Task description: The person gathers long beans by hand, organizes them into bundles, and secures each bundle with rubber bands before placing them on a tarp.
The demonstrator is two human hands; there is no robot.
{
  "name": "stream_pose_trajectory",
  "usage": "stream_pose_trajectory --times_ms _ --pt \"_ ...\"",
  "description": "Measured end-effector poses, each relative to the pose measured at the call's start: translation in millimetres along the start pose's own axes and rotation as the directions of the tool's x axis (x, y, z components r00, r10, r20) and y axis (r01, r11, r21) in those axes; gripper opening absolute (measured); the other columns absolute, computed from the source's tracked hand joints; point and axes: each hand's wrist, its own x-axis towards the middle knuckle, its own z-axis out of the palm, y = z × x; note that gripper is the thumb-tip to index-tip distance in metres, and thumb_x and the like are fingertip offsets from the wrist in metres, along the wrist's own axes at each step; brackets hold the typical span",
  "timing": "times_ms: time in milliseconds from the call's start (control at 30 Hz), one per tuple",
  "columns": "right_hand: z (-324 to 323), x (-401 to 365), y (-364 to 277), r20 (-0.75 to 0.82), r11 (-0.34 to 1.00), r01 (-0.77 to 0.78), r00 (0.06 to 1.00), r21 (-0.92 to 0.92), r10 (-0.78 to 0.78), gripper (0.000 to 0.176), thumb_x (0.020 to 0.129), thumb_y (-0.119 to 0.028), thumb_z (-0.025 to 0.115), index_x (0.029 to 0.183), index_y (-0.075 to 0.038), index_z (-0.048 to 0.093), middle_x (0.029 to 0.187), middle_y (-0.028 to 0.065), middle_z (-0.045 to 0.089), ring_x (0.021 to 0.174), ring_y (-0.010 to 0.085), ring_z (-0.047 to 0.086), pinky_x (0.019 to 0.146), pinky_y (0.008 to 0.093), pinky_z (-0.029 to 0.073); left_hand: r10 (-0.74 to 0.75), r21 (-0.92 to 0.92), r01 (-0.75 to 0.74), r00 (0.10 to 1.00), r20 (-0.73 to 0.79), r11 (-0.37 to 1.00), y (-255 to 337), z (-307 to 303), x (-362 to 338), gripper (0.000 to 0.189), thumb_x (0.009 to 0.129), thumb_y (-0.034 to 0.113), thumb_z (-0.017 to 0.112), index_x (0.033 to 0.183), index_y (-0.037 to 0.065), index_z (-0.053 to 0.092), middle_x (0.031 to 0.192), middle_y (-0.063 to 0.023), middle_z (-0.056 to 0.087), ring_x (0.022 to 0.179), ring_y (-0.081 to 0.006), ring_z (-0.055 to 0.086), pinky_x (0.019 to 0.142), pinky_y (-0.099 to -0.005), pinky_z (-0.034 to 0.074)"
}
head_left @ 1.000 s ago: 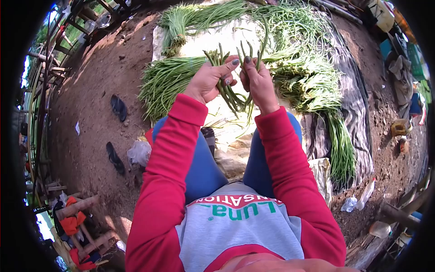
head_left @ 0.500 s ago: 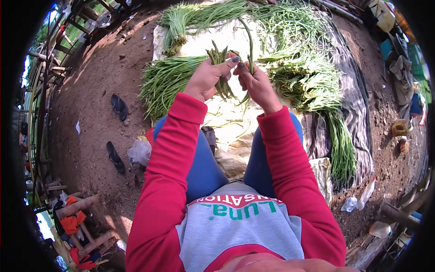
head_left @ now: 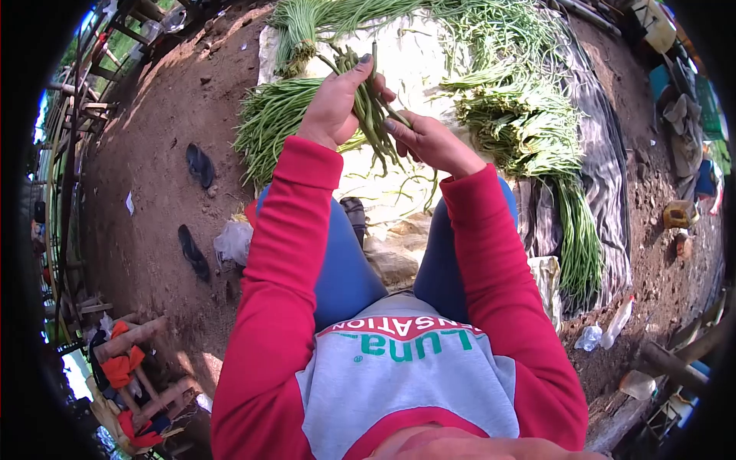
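My left hand (head_left: 334,107) is closed around a small bunch of long green beans (head_left: 369,115), thumb on top, their ends sticking out above and below the fingers. To its right, my right hand (head_left: 433,142) pinches a long bean lying along the bunch's right side; its fingertips are partly hidden. A large pile of long beans (head_left: 276,123) lies just left of my left hand. Right of my right hand spreads another thick heap of beans (head_left: 521,130). Loose beans (head_left: 414,192) are scattered on the pale sheet (head_left: 383,211) below my hands.
A tied bundle of beans (head_left: 295,34) stands at the back left, with more beans (head_left: 498,31) along the back. A dark sheet (head_left: 602,176) edges the right side. Slippers (head_left: 201,167) and a plastic bag (head_left: 232,244) lie on the dirt at left, plastic bottles (head_left: 617,322) at right.
The single bean that stood up from my right hand now lies against the bunch. My left hand has lifted slightly up and left; my right hand has turned and dropped lower.
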Motion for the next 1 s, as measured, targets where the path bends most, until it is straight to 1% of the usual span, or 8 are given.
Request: stream_pose_trajectory --times_ms 167,267,433,567,700,733,867,1000 --pt "2 3 6 -0.215 0.942 0.15 0.973 0.301 -0.087 0.06 0.105 -0.048 0.042 0.13 0.003 0.058 0.102 0.014 0.068 0.09 0.0189 0.066 0.082 0.032 0.052 0.077 -0.108 -0.078 0.997 -0.018 0.991 -1 -13 1 0.027 0.105 0.028 0.052 0.107 0.001 0.058 0.079 -0.0009 0.051 0.077 -0.0171 0.055 0.088 -0.042 0.053" --pt "-6 9 6 -0.5 0.919 0.326 0.771 -0.222 -0.394 0.061 0.106 -0.049 0.038 0.133 0.003 0.057 0.132 0.0256 0.058 0.132 0.0338 0.047 0.108 0.0414 0.038 -0.007 0.201 0.006 1.0 0.005 0.98 -2 -15 -2 0.033 0.103 0.028 0.055 0.112 -0.003 0.062 0.098 -0.0086 0.067 0.092 -0.0198 0.065 0.088 -0.0379 0.054" --pt "-5 19 24 -0.495 0.875 0.32 0.729 -0.363 -0.472 0.053 0.106 -0.046 0.036 0.132 -0.008 0.062 0.131 0.0263 0.058 0.143 0.0383 0.034 0.116 0.0529 0.02 -0.109 0.145 0.107 0.994 0.006 0.984 -29 29 -14 0.033 0.1 0.029 0.06 0.112 -0.001 0.067 0.099 -0.0095 0.07 0.092 -0.0188 0.069 0.075 -0.0329 0.056" --pt "-3 15 18 -0.466 0.889 0.282 0.771 -0.362 -0.434 0.058 0.105 -0.051 0.04 0.134 -0.004 0.058 0.127 0.0228 0.061 0.136 0.0359 0.045 0.113 0.0454 0.029 -0.127 0.199 0.117 0.991 0.038 0.973 -26 24 -13 0.03 0.1 0.028 0.061 0.106 0.0 0.067 0.088 -0.0059 0.067 0.08 -0.0165 0.065 0.071 -0.0308 0.056" --pt "11 8 12 -0.171 0.883 0.288 0.956 0.371 -0.24 0.083 0.094 -0.059 0.058 0.149 -0.001 0.036 0.131 0.0148 0.057 0.122 0.0192 0.052 0.105 0.0317 0.039 -0.046 0.041 0.052 0.99 -0.132 0.998 -6 38 -25 0.029 0.1 0.03 0.061 0.091 0.003 0.063 0.081 -0.0032 0.061 0.073 -0.0135 0.06 0.065 -0.0292 0.052" --pt "21 5 9 -0.119 0.837 0.284 0.959 0.467 -0.258 0.086 0.091 -0.06 0.062 0.148 -0.001 0.035 0.127 0.0098 0.059 0.118 0.0162 0.054 0.105 0.0306 0.038 -0.013 -0.045 0.016 0.999 0.052 0.999 -10 16 -16 0.028 0.1 0.031 0.062 0.088 0.006 0.062 0.077 -0.0019 0.056 0.071 -0.0129 0.057 0.071 -0.0303 0.052" --pt "39 11 2 0.216 0.901 -0.009 0.972 0.433 -0.094 0.053 0.076 -0.012 0.085 0.122 -0.002 0.059 0.1 0.0042 0.07 0.093 0.0133 0.065 0.089 0.0293 0.051 0.251 -0.156 -0.251 0.968 -0.025 0.955 13 -9 -24 0.031 0.1 0.036 0.061 0.08 0.015 0.047 0.068 0.0046 0.04 0.066 -0.0106 0.045 0.079 -0.0354 0.049" --pt "65 25 39 0.29 0.939 -0.09 0.957 0.332 -0.011 0.027 0.071 -0.002 0.082 0.096 -0.006 0.07 0.088 0.0 0.07 0.081 0.0096 0.063 0.078 0.0265 0.05 0.465 -0.1 -0.498 0.853 -0.237 0.861 46 -30 -46 0.047 0.094 0.041 0.068 0.066 0.016 0.04 0.063 0.0042 0.033 0.06 -0.0122 0.04 0.083 -0.0398 0.052"
